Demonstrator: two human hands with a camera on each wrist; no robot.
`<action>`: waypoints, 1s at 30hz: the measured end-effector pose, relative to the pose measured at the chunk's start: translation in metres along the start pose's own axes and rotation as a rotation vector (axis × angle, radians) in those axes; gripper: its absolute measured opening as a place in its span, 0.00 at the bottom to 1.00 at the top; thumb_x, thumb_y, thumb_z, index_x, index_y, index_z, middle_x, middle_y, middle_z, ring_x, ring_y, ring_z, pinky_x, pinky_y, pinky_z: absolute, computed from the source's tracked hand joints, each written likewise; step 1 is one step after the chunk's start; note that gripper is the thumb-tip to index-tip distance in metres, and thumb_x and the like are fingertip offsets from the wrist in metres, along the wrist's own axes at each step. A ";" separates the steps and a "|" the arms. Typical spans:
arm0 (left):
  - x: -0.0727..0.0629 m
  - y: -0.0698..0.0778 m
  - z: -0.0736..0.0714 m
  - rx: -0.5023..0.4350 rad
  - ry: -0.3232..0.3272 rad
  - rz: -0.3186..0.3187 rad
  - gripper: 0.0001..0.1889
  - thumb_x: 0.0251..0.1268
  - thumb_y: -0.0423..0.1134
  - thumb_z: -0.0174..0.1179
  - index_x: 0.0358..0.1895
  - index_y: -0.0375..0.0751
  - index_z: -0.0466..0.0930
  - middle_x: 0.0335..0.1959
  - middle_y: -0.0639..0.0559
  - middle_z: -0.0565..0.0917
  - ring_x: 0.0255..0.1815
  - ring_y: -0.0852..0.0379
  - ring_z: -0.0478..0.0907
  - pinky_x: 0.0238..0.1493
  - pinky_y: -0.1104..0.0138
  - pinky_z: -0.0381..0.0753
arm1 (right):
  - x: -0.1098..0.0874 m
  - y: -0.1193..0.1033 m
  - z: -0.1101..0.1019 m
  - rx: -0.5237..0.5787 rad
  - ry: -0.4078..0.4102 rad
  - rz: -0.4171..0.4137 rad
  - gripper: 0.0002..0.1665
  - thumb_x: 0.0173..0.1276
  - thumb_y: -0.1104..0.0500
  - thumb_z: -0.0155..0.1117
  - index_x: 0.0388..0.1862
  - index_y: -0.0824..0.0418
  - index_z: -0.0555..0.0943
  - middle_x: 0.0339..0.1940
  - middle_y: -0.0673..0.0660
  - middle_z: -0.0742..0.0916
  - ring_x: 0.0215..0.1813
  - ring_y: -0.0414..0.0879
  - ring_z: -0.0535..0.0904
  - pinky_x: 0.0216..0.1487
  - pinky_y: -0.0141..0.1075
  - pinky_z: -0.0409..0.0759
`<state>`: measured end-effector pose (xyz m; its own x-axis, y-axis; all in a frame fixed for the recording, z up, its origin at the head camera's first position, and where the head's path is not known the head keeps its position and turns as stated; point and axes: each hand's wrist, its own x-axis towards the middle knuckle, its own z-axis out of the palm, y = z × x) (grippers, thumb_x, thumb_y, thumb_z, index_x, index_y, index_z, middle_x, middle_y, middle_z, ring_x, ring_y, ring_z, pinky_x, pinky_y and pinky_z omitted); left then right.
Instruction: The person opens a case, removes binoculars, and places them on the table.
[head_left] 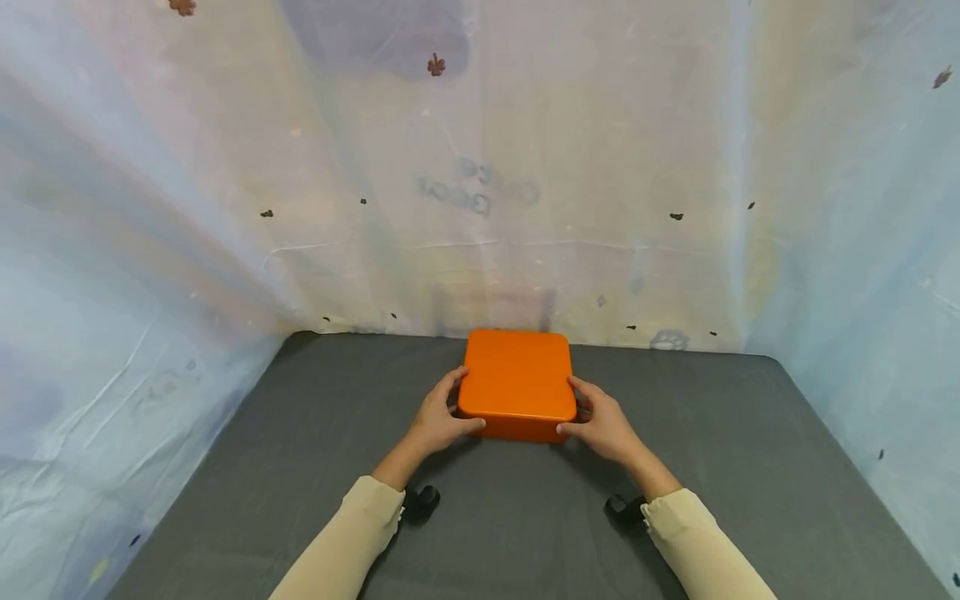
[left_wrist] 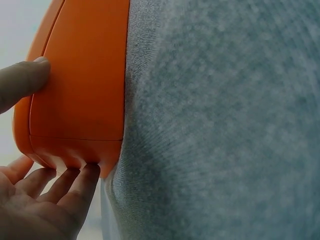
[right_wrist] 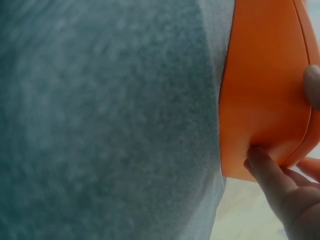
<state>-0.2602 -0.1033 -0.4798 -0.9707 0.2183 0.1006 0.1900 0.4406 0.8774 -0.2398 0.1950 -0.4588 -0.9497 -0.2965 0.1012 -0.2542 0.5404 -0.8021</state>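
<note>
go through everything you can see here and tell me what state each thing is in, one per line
Orange rounded-square plastic box: lid on, closed, flat on the mat, held at both sides.
Left hand: thumb on the front face, fingers along the left side, gripping the box.
Right hand: gripping the right near corner.
Dark grey felt mat: flat, smooth.
Pale printed backdrop sheet: hanging, creased.

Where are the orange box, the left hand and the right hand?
orange box [head_left: 517, 375]: head view, middle of its lid.
left hand [head_left: 435, 421]: head view, back of the hand, thumb on the box's near left corner.
right hand [head_left: 606, 427]: head view, back of the hand at the box's near right corner.
</note>
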 end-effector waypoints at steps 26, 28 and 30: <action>0.003 0.002 0.000 -0.032 0.001 0.022 0.48 0.50 0.36 0.74 0.75 0.45 0.56 0.75 0.45 0.61 0.72 0.45 0.64 0.62 0.53 0.75 | 0.002 -0.003 0.001 -0.020 0.033 0.009 0.49 0.58 0.63 0.72 0.74 0.70 0.58 0.73 0.70 0.66 0.62 0.65 0.76 0.55 0.47 0.81; 0.002 0.003 0.001 -0.043 0.002 0.024 0.48 0.50 0.37 0.74 0.75 0.44 0.57 0.76 0.46 0.59 0.72 0.45 0.64 0.62 0.52 0.75 | 0.002 -0.002 0.001 -0.022 0.031 -0.001 0.48 0.59 0.64 0.71 0.74 0.70 0.58 0.72 0.71 0.66 0.62 0.65 0.76 0.54 0.46 0.81; 0.001 0.004 0.001 -0.052 0.003 0.025 0.48 0.49 0.37 0.74 0.75 0.44 0.57 0.77 0.48 0.57 0.73 0.45 0.63 0.62 0.53 0.75 | 0.002 -0.002 0.001 -0.020 0.030 -0.008 0.48 0.59 0.64 0.71 0.74 0.71 0.58 0.72 0.71 0.66 0.62 0.66 0.76 0.55 0.46 0.81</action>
<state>-0.2604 -0.1003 -0.4770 -0.9662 0.2260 0.1242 0.2064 0.3888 0.8979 -0.2409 0.1926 -0.4575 -0.9527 -0.2768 0.1252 -0.2647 0.5536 -0.7896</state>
